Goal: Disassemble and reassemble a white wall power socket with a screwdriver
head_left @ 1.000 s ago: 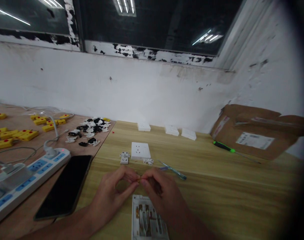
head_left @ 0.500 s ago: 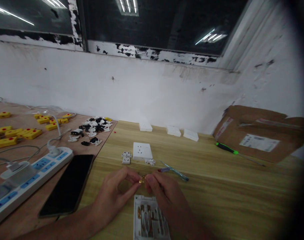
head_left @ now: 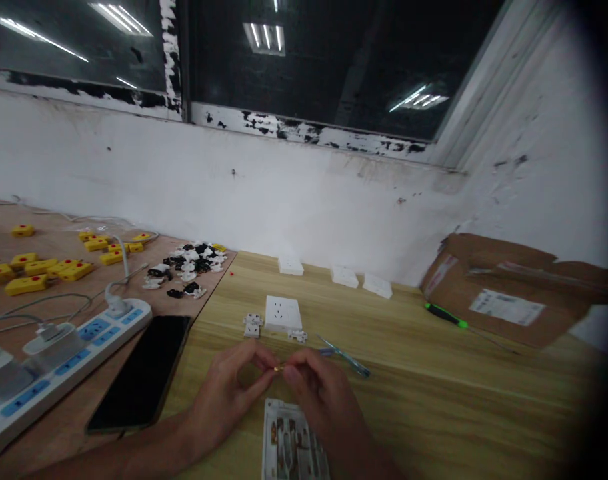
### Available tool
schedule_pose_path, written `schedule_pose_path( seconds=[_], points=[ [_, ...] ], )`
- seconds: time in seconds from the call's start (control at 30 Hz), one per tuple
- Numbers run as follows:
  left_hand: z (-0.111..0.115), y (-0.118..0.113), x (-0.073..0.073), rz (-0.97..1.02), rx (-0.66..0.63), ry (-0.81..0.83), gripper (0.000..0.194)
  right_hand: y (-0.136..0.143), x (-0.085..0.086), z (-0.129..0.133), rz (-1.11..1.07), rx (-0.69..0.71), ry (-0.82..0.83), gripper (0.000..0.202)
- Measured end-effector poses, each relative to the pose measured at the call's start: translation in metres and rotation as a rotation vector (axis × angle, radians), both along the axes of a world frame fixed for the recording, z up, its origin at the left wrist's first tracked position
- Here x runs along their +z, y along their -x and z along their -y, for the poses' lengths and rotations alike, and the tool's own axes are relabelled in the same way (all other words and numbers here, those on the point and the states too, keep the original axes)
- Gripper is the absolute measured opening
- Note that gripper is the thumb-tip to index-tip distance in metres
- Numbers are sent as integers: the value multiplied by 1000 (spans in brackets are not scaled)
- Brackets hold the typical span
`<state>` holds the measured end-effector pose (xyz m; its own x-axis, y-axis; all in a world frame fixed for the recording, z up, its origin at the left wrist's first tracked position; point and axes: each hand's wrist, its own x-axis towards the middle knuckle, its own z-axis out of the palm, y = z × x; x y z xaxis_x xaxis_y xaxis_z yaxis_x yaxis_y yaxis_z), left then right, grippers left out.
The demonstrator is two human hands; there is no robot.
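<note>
Between my two hands is a small brass-coloured metal piece [head_left: 279,368], pinched by both sets of fingertips. My left hand [head_left: 229,383] closes thumb and forefinger on its left end. On the other end, my right hand [head_left: 321,390] is closed too, its palm side hidden. Below them lies an open white socket housing [head_left: 271,440] with brass strips inside, partly covered by my right hand. Beyond the hands are a white socket panel [head_left: 283,313], a small white socket insert [head_left: 253,325] and a small white plastic part [head_left: 298,336]. A clear blue screwdriver [head_left: 351,361] lies right of them.
On the left are a black phone [head_left: 139,377], a power strip [head_left: 104,333] with plugs and cables, several yellow blocks [head_left: 28,285] and a heap of black and white parts [head_left: 197,259]. White panels [head_left: 344,277] stand near the wall. A cardboard box [head_left: 504,290] and green-black screwdriver [head_left: 447,315] are right.
The camera view has shifted, so the scene sits slightly lower. My right fingers have changed their hold and come closer to my left fingertips, covering more of the brass-coloured piece.
</note>
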<state>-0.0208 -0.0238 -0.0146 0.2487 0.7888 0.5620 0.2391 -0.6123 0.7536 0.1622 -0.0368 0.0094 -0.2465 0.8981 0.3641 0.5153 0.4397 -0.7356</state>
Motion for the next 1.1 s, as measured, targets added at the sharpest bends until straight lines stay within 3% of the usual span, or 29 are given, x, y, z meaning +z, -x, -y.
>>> schedule_pose_path(
  seconds=[0.1,0.37,0.57,0.83,1.03,1.1],
  points=[
    [0,1,0,-12,7,-25,1,3,0,2,11,13,20,18],
    [3,0,3,-45,1,-26,1,-4,1,-5,69,-43,-47,40],
    [4,-3,6,12,7,32,5,-7,4,-1,92,44,-104,16],
    [2,-1,3,50,-5,66,7,-7,-2,-3,118,-15,-85,41],
    [1,0,3,70,-34,83,7,-7,6,3,143,29,-114,16],
    [3,0,4,67,-44,90,6,-5,2,2,155,21,-75,20]
  ],
)
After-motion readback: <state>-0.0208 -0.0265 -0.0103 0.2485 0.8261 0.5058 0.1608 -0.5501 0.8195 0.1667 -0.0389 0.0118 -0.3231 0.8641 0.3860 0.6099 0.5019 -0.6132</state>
